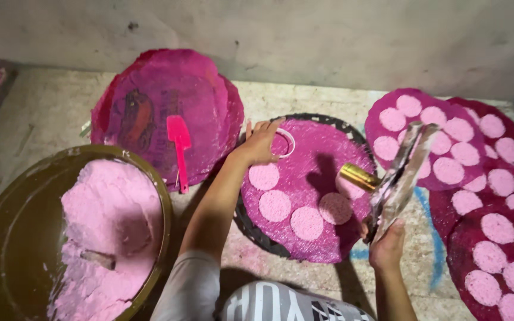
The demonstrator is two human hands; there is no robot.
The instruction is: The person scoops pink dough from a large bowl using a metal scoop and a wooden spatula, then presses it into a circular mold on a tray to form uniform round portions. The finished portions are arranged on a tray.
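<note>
Left hand (261, 144): fingers closed on white ring mould (285, 142), flat on magenta mat (313, 196) | Right hand (386, 245): clasps foil-wrapped scoop (398, 178) | Pink discs (291, 208) just below ring | Keep ring level, apart from neighbouring discs; tip scoop directly above it.

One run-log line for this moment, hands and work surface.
left hand: holds ring mould on magenta mat | right hand: grips metal scoop above mat | pink discs: on mat | pink dough bowl: left

Bare floor (49, 107) beyond pink-filled basin (150, 178), seemingly.
</note>
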